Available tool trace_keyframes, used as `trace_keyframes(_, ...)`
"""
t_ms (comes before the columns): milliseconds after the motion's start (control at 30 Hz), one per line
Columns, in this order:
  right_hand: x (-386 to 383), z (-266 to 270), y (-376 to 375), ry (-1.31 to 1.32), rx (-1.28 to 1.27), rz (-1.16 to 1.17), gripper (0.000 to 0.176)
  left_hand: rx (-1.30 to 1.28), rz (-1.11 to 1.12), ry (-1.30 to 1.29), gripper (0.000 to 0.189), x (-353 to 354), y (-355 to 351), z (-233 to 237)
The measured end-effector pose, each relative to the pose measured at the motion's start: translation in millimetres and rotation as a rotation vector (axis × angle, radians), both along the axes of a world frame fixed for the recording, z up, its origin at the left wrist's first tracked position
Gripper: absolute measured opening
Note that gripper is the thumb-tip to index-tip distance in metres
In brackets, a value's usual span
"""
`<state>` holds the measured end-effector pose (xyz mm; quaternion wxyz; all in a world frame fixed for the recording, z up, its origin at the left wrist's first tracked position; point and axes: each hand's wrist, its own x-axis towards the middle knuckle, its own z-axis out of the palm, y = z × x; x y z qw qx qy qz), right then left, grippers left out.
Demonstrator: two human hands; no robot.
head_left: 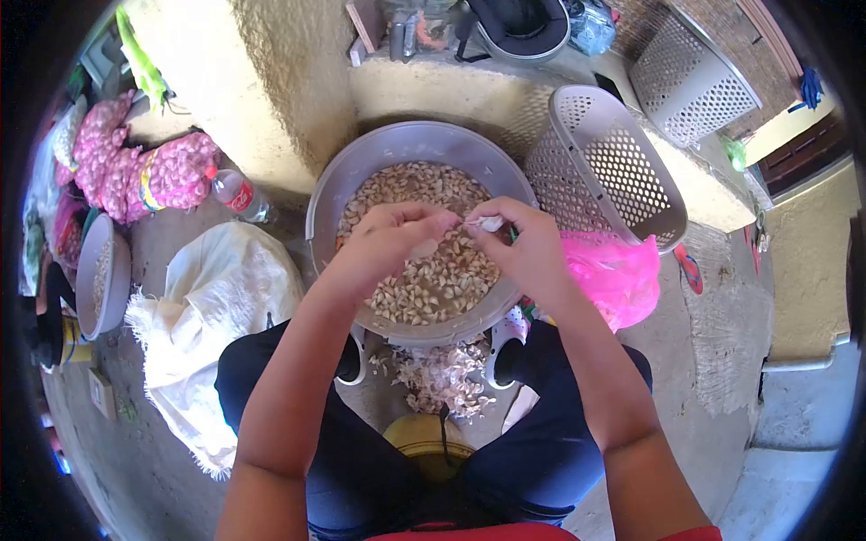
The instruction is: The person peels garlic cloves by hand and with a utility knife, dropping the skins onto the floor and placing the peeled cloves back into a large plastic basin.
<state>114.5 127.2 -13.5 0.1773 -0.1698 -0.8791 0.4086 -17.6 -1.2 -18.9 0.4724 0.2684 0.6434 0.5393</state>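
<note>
A wide grey tub holds many garlic cloves in murky water. Over its middle, my left hand and my right hand almost meet at the fingertips. The right fingers pinch a small whitish piece of garlic. My left thumb and fingers are pressed together; what they hold, if anything, is too small to tell. Below the tub, on the floor between my feet, lies a heap of garlic skins.
A tall perforated basket and a pink bag stand at the right. To the left are a white sack, a bottle, net bags of garlic and a smaller basin.
</note>
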Motion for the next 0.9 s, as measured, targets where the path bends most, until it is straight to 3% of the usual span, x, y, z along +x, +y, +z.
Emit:
trace_keyframes(67,3,-1,3,-0.031,-0.005,0.013,0.019,0.108,0.051,-0.102,0.029,-9,-1,-12)
trace_keyframes(167,11,-19,0,-0.305,0.138,0.322,0.024,0.181,0.113,-0.395,0.033,-19,1,-13)
trace_keyframes(233,17,-20,-18,-0.735,0.117,0.597,0.028,0.26,0.096,-0.539,0.035,-25,2,-20)
trace_keyframes(300,29,-45,-35,-0.887,0.178,0.877,0.028,0.299,0.101,-0.643,0.035,-27,1,-21)
trace_keyframes(400,27,-62,-57,-0.996,0.231,0.923,0.035,0.291,0.146,-0.725,0.034,-20,6,-15)
trace_keyframes(500,22,-71,-53,-0.821,0.311,0.767,0.033,0.289,0.179,-0.763,0.033,-14,9,-12)
trace_keyframes(600,12,-47,-38,-0.676,0.125,0.419,0.029,0.309,0.114,-0.774,0.032,-16,11,-19)
trace_keyframes(667,5,-30,-28,-0.427,0.088,0.107,0.019,0.306,0.057,-0.729,0.031,-17,12,-26)
trace_keyframes(767,0,-13,-13,-0.019,0.027,0.003,0.024,0.233,0.057,-0.726,0.029,-10,15,-31)
trace_keyframes(900,-3,-7,-11,0.099,0.068,0.031,0.033,0.172,0.01,-0.629,0.027,2,20,-36)
